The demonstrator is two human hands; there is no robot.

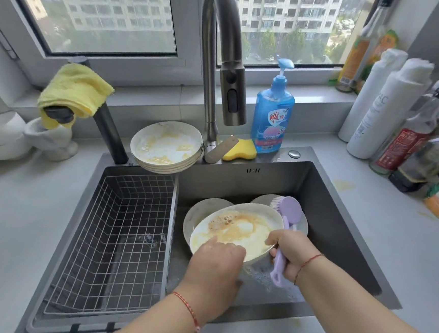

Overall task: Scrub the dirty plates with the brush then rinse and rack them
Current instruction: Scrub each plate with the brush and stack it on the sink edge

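Note:
A white plate (236,229) smeared with brown and yellow sauce is held tilted over the dark sink (341,217). My left hand (215,267) grips its near rim. My right hand (294,254) holds a purple brush (288,215) by its handle, bristle head up at the plate's right edge, and its fingers touch the rim too. Two more plates (204,210) lie in the basin behind it, partly hidden. A stack of dirty plates (165,145) sits on the sink's back ledge. A wire rack basket (116,237) fills the sink's left half with nothing in it.
The steel faucet (233,88) hangs over the sink with no water running. A blue soap bottle (273,118) and yellow sponge (241,149) stand behind the basin. Bottles (388,109) crowd the right counter. A yellow cloth (73,90) drapes at left.

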